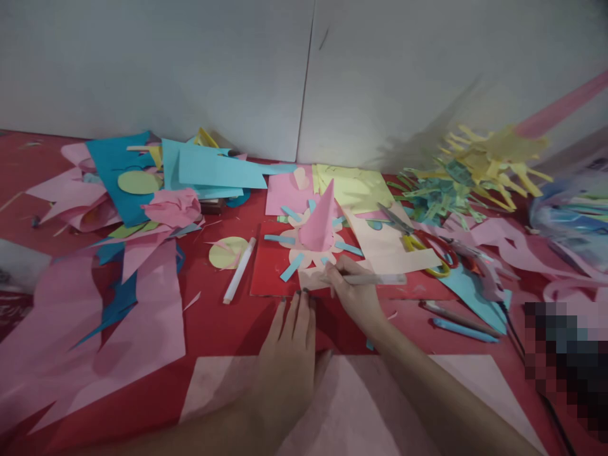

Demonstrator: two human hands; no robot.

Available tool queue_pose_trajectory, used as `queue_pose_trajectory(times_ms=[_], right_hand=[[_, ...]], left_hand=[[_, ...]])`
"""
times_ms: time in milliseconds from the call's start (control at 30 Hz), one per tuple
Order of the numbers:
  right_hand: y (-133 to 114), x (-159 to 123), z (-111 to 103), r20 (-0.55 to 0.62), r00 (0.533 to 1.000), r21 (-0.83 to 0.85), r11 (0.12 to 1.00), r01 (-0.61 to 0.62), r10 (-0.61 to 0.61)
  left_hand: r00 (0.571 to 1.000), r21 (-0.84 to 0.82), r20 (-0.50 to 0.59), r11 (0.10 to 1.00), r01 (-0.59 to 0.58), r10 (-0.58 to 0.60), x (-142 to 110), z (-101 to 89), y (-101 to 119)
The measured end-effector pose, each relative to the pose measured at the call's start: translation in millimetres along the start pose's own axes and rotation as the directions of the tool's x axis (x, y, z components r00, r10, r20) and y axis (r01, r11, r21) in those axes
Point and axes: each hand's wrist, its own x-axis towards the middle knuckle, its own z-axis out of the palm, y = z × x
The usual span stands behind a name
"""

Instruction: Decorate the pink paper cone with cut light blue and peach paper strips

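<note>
My right hand [354,294] is closed around a pale marker [380,278], its tip down on a cream paper strip [418,260]. Flat and with fingers stretched out, my left hand [291,342] has its fingertips at the strip's lower left edge. Just behind the strip stands a pink paper cone [319,221] on a cream flower-shaped base, with blue paper strips [292,267] radiating around it. These rest on a red board [268,278]. A white marker [240,270] lies left of the board, beside a yellow paper circle [223,253].
Yellow-handled scissors [420,250] and a pink glue gun [489,275] with a cord lie at right, near a blue pen [465,330]. Pink paper [156,310] and blue paper [218,168] pile up at left. A yellow fringed paper piece [498,152] stands back right. Behind is a white wall [190,69].
</note>
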Motion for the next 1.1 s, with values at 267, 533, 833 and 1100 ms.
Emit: queue_pose_trajectory(times_ms=[267, 533, 833, 1100], right_hand=[[6.7, 2.9, 0.8, 0.066, 0.998, 0.025, 1.0, 0.019, -0.021], [5.3, 0.7, 0.8, -0.003, 0.999, -0.027, 0.999, 0.047, -0.047], [7.2, 1.6, 0.6, 0.006, 0.998, -0.027, 0.997, 0.068, -0.068], [8.1, 3.2, -4.0, -0.068, 0.998, 0.001, 1.0, 0.015, -0.015]], left_hand=[[1.0, -0.013, 0.023, 1.0, -0.004, 0.004, -0.9, -0.2, 0.7], [1.0, -0.009, 0.021, 1.0, 0.01, -0.009, -1.3, -1.8, 0.3], [0.999, -0.017, 0.038, 1.0, 0.008, -0.007, 0.3, -2.4, -0.3], [0.999, -0.025, 0.032, 1.0, 0.01, -0.009, -1.2, -0.7, 0.5]])
